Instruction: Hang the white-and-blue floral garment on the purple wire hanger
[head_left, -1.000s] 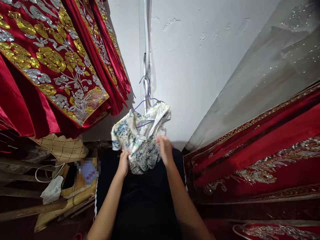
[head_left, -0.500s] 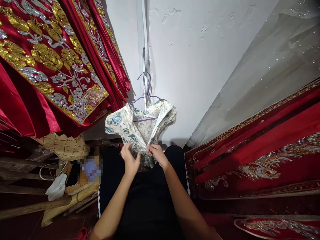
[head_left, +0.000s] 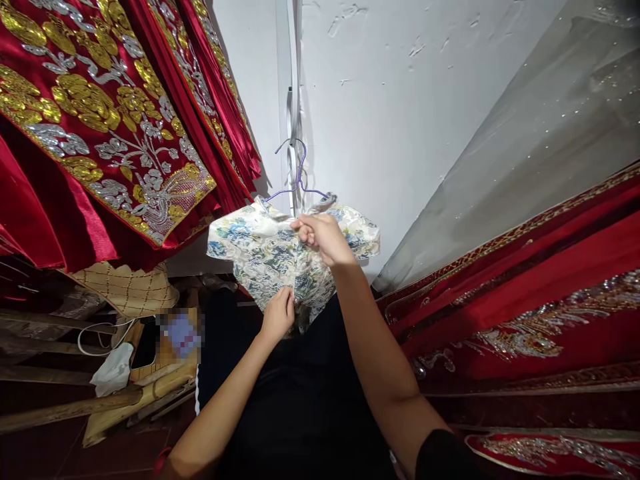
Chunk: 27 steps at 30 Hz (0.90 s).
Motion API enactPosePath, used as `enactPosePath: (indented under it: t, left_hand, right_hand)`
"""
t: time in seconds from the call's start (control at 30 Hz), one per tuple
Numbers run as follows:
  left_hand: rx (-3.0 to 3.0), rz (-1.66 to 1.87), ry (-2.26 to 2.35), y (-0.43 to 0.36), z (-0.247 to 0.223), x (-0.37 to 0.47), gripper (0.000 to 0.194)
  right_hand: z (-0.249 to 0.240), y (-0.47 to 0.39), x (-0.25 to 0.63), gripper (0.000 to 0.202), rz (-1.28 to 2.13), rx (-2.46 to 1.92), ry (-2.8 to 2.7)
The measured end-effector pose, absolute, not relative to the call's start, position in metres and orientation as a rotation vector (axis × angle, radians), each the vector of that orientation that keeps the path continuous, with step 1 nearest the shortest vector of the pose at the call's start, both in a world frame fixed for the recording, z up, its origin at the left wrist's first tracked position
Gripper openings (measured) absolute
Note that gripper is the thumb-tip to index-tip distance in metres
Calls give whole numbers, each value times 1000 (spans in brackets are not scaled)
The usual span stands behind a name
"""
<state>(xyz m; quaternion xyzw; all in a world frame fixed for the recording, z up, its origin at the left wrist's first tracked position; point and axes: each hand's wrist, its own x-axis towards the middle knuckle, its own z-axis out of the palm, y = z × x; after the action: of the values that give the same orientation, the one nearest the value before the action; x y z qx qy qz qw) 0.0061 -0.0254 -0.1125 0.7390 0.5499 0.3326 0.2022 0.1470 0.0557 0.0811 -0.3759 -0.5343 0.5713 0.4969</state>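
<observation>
Garment (head_left: pixel 260 247) on hanger (head_left: pixel 299 183), between hanging robes (head_left: pixel 100 127).

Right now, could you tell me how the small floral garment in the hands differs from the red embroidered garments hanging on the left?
The floral garment is pale with blue and green flowers; the red garments are deep red with gold and silver embroidery. The floral garment is small and hangs on a purple wire hanger; the red ones look far larger. The left hand and right hand grip the floral garment; nothing touches the red ones. Both have floral patterns.
</observation>
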Motion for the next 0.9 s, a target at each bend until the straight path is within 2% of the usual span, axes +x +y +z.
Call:
enactPosePath:
  t: [0.17, 0.27, 0.3, 0.4, 0.43, 0.5, 0.6, 0.67, 0.77, 0.83, 0.9]
  left_hand:
    - [2092, 770, 1439, -10, -102, -9, 16]
    - [2112, 768, 1333, -3, -71, -11, 10]
    - [2113, 836, 1291, -1, -54, -10, 5]
    - [2028, 1385, 1117, 7, 10, -2, 37]
    - [2014, 1560, 1099, 10, 31, 0, 38]
    - [2090, 1651, 1117, 15, 67, 3, 29]
    - [2225, 1568, 1202, 15, 99, 3, 14]
    - [2229, 1610, 1246, 13, 106, -1, 12]
    - [1996, 1945, 1284, 16, 104, -25, 14]
    - [1626, 2210, 1268, 27, 94, -53, 17]
    - [1108, 2323, 1154, 40, 73, -83, 18]
  right_hand:
    - [100, 48, 138, 29, 1268, -809, -1282]
    - [95, 39, 141, 29, 1260, -766, -1301]
    - [94, 37, 142, 29, 1264, -751, -1309]
    - [95, 30, 143, 30, 1257, -745, -1345]
    - [96, 28, 142, 30, 1241, -752, -1355]
    - [96, 24, 140, 30, 1199, -759, -1362]
    - [84, 26, 136, 28, 1134, -789, -1350]
    - [66, 31, 134, 26, 1107, -877, -1334]
    - [33, 34, 131, 23, 1131, -1013, -1295]
    - [16, 29, 129, 22, 1181, -1034, -1274]
    - [7, 20, 126, 22, 1241, -1026, -1285]
